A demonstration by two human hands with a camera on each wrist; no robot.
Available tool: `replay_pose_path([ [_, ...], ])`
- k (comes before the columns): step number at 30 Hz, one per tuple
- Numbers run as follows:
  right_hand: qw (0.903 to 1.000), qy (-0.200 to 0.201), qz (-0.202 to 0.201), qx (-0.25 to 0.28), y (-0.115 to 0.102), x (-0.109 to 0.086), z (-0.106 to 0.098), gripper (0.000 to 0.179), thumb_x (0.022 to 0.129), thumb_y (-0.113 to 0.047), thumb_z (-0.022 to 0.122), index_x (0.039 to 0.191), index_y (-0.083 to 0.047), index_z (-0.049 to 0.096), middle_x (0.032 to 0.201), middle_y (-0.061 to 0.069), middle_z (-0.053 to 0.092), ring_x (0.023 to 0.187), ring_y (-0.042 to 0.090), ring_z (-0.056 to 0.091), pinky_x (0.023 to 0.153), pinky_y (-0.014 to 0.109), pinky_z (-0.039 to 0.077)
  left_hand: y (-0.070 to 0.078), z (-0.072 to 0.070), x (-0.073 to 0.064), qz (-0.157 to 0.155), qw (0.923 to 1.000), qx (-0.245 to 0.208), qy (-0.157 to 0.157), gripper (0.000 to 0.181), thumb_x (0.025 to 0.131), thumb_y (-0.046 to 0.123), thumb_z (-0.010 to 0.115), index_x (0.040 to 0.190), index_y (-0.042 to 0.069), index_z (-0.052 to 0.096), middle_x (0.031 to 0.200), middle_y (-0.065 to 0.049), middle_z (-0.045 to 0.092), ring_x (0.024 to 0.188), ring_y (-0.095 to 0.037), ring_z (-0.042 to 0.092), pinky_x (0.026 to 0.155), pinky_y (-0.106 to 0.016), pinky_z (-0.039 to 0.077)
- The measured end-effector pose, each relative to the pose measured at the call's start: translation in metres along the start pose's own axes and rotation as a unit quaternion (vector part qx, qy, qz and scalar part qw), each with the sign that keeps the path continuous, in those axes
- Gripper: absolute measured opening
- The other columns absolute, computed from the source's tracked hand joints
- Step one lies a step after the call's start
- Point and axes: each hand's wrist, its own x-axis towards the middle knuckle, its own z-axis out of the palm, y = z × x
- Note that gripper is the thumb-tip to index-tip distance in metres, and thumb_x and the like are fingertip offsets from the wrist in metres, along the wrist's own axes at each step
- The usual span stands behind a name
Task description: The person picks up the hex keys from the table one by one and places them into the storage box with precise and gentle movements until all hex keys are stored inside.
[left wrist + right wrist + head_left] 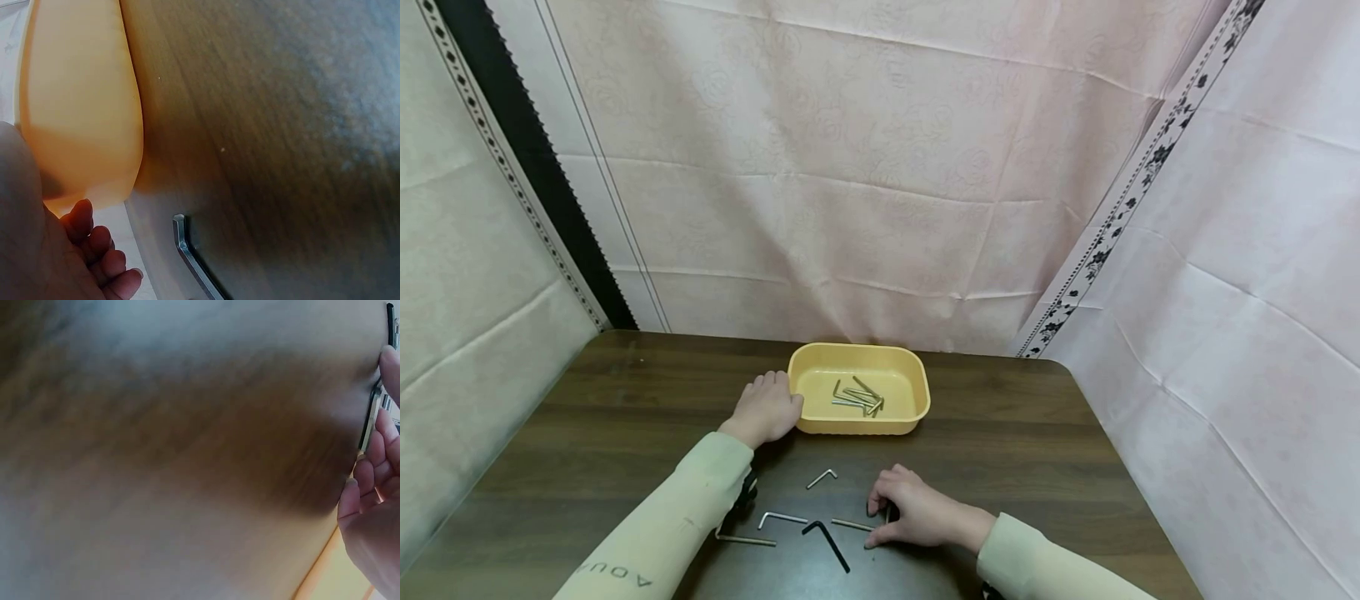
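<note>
A yellow plastic tray (859,426) stands at the back of the table, with several hex keys (859,396) lying in it. My left hand (765,408) grips the tray's left end, the thumb at its rim; the left wrist view shows the tray wall (81,94) beside the fingers (98,240). On the tabletop, my right hand (917,508) is around the right end of a brass-toned hex key (852,525), thumb and fingers apart. To its left lie a black hex key (831,547), a silver one (784,517) and a small one (822,478).
Another hex key (747,541) lies beside the left forearm, partly hidden by the sleeve. Pale cloth (865,175) hangs behind the brown wooden table (1000,433), and more cloth (1247,292) borders its right side.
</note>
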Motion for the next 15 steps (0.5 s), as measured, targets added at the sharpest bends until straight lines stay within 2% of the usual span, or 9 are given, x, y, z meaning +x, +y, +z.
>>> replay_pose_path([
  [10,0.9997,0.017,0.011,-0.016,0.0063,-0.0061,-0.0024,0.018,0.087,-0.039,0.071,0.088,-0.026,0.06,0.086,-0.017,0.052,0.086,0.002,0.038,0.079,0.024,0.032,0.0011,-0.0022,-0.0011,0.001,1.0,-0.001,0.001,0.042,0.098,0.029,0.041,0.118,-0.007,0.047,0.101,-0.016,0.047,0.097,-0.034,0.045,0.092,-0.053,0.035],
  [15,0.9991,0.015,0.033,-0.021,0.0099,-0.0081,-0.0059,0.013,0.089,-0.037,0.069,0.086,-0.028,0.06,0.083,-0.02,0.05,0.085,0.003,0.037,0.078,0.027,0.03,0.0008,-0.0015,-0.0011,-0.001,1.0,-0.001,-0.003,0.043,0.098,0.03,0.04,0.119,-0.007,0.047,0.102,-0.016,0.047,0.098,-0.034,0.045,0.092,-0.052,0.035],
])
